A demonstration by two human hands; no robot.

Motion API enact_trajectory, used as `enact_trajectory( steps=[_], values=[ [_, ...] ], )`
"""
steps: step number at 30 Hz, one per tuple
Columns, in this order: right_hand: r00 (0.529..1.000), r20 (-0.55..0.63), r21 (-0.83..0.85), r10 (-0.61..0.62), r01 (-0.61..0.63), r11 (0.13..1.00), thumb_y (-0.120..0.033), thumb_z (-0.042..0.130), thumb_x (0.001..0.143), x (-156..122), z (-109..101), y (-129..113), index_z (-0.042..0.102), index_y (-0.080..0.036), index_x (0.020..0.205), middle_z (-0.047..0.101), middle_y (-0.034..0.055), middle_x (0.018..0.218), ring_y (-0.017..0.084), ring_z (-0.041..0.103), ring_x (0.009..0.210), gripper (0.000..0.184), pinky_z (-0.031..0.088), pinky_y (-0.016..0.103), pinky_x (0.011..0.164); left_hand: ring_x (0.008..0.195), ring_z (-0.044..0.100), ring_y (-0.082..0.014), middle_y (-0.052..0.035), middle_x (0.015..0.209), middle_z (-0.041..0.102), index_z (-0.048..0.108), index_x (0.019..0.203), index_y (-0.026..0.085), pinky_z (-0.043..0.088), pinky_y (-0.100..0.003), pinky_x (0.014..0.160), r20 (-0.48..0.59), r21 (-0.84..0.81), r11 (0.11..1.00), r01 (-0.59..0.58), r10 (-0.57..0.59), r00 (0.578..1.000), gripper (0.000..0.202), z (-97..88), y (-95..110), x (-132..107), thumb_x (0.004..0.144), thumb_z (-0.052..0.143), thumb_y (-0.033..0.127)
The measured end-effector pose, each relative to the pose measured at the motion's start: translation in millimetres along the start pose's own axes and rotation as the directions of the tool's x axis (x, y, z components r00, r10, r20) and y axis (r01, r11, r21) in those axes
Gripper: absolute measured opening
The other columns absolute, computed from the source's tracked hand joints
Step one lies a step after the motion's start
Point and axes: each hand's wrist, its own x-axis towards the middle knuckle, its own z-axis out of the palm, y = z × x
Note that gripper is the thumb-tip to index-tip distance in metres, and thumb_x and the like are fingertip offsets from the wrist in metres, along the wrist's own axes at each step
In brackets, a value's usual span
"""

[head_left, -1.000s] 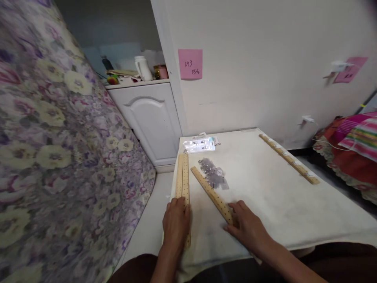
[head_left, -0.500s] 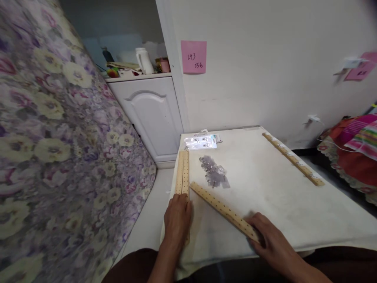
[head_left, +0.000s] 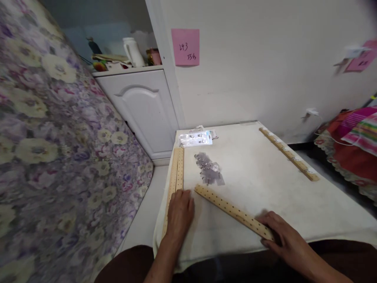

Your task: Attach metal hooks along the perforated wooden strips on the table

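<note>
The right hand (head_left: 284, 237) held the near end of a long, pale wooden strip with rows of dark holes (head_left: 232, 211), thumb and fingers closed about its sides. The strip slanted over the white cloth-covered table (head_left: 250, 169), its far end just short of a heap of greyish clear plastic packets (head_left: 208, 173). (Whether the near end touched the cloth, I could not tell.) With a hold at one end only, good handling probably meant slow turns and a watch on the free end, lest it nudge the packets. The left hand (head_left: 180, 210) lay palm down over a side-by-side pair of pale wooden perforated strips (head_left: 177, 169); whether its fingers gripped was hidden. Light, even pressure there would best have kept the pair aligned.
</note>
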Motion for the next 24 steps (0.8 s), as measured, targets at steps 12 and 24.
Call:
enact_trajectory(
  steps=[12,24],
  values=[
    [1.0,0.014,0.011,-0.016,0.016,1.0,-0.018,0.053,0.077,5.3,-15.6,-9.6,0.059,-0.025,0.111,0.06,0.0083,0.109,0.025,0.055,0.109,0.035,0.045,0.038,0.092,0.098,0.046,-0.0229,-0.0059,0.1,0.055,0.058,0.106,0.023,0.033,-0.034,0.083,0.034,0.02,1.0,0.022,-0.023,0.999,0.024,10.8,5.7,12.2,0.091,0.039,0.025],
    [0.998,0.066,0.085,0.001,-0.007,0.996,-0.023,0.052,0.075,12.6,-34.7,-5.1,0.062,-0.025,0.099,0.061,0.0079,0.099,0.026,0.056,0.097,0.026,0.046,0.04,0.086,0.096,0.047,-0.0236,-0.0048,0.097,0.057,0.059,0.097,0.022,0.031,-0.035,0.08,0.015,-0.022,0.999,0.024,-0.023,1.0,0.016,9.8,9.9,-5.7,0.086,0.048,0.025]
  ],
)
